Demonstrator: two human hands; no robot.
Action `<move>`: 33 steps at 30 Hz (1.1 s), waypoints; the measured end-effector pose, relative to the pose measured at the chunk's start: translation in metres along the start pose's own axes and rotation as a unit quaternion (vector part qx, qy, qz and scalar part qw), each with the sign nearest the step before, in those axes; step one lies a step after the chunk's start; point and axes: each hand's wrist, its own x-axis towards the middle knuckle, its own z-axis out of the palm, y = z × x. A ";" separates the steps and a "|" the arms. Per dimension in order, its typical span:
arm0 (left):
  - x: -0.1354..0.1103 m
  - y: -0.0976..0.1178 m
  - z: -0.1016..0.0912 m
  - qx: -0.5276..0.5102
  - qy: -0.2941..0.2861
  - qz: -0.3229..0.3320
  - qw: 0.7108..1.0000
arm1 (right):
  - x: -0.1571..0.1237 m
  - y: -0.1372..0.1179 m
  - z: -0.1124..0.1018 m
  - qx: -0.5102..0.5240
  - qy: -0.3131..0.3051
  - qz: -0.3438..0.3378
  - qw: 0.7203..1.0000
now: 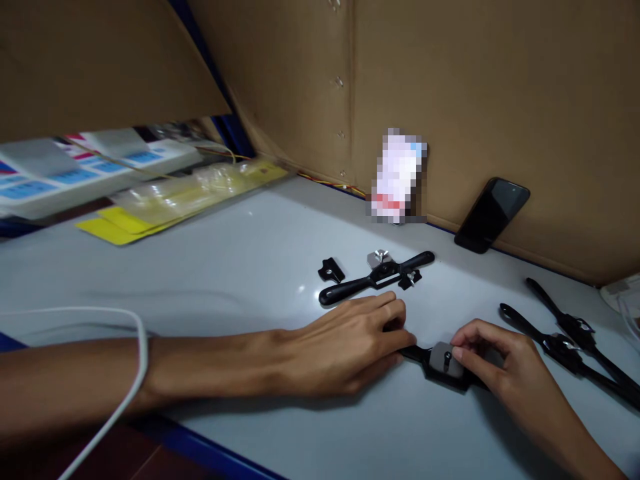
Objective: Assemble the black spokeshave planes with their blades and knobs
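Observation:
A black spokeshave (434, 379) lies low over the table in front of me. My left hand (363, 343) is closed on its left handle, with the fingers curled. On the body of the tool sits a flat grey blade (441, 360) with a dark slot and screw in its middle. My right hand (500, 357) pinches the blade's right edge between thumb and fingers and covers much of the right handle. Just beyond my left hand is another spokeshave (350, 290), with a loose black cap plate (331, 271) to its left and a second cap piece (411, 279) against its right side.
Two more spokeshaves (565, 350) lie at the right. A black phone (493, 217) and a blurred-out upright screen (397, 177) lean against the cardboard wall (500, 87). Yellow sheets in plastic (190, 200) lie back left. A white cable (143, 347) crosses my left forearm.

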 end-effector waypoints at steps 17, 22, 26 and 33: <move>0.008 0.001 0.001 0.099 -0.014 0.039 0.994 | 0.009 -0.002 -0.015 -0.177 0.205 -0.168 0.948; 0.009 -0.002 0.008 0.136 0.024 0.075 0.988 | 0.051 -0.041 0.008 -0.239 0.140 -0.247 0.929; 0.011 -0.007 0.014 0.137 0.036 0.097 0.985 | 0.090 -0.085 0.039 -0.270 0.064 -0.251 0.927; 0.013 -0.004 0.010 0.107 0.014 0.090 0.990 | 0.139 -0.127 0.098 -0.245 -0.038 -0.224 0.942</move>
